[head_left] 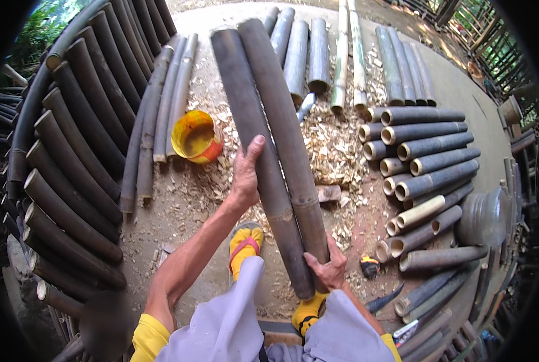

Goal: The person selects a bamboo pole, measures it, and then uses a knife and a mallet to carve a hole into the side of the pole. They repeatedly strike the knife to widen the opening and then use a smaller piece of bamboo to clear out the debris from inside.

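Holding two bamboo tubes [285,120], bucket [214,149] near left edge, gap toward right-hand stack [433,132].

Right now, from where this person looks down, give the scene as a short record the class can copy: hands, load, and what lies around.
left hand: against the left pole's side, fingers hidden
right hand: thumb across the right pole's lower part
load: two poles, dark, side by side, tops slanting left
bucket: yellow and red, left of the load
ground: pale chips scattered about
left side: row of dark poles
right side: stack of poles, pale cut ends showing
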A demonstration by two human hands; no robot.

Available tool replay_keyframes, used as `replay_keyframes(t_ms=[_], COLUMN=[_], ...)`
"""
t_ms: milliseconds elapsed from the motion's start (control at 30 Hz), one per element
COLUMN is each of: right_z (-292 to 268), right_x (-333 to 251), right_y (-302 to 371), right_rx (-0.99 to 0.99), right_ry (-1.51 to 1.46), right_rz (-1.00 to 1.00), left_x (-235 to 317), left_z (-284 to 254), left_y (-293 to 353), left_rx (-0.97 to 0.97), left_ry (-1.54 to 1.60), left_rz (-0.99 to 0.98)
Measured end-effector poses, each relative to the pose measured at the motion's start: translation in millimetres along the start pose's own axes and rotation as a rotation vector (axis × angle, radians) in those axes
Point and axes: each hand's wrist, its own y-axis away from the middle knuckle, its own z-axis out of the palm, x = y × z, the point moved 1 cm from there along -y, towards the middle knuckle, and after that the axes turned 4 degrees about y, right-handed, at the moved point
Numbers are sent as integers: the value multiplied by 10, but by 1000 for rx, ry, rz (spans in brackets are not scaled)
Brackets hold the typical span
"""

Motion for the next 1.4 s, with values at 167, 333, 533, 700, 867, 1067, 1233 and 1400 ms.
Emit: replay_keyframes(t_ms=[167, 333, 533, 700, 867, 1067, 1233, 1400], right_z=[245, 220, 75, -386, -503, -731, -474, -495], right_x=[85, -36, 16, -459, -216, -148, -381, -711], right_y=[247, 344, -157, -929, -871, -615, -683, -1037], right_rx=[105, 137, 304, 118, 299, 22, 60, 207], right_ry=[-33, -140, -345, -845, -515, -15, -391, -705], right_rz=[10, 112, -114, 17, 84, 93, 140, 85], left_x=[125, 168, 727, 1072, 1022, 819, 995, 1736], left_z=[140, 313, 946, 1252, 1009, -58, -104, 361], left_y=[83, 107, -281, -355, -282, -215, -226, -454], left_rx=[-151, -220, -410, -418, -194, 58, 69, -198], left_ry=[-96, -213, -254, -430, -172, -41, -269, -97], left_rz=[-54, -9, -20, 63, 223, 128, 199, 260])
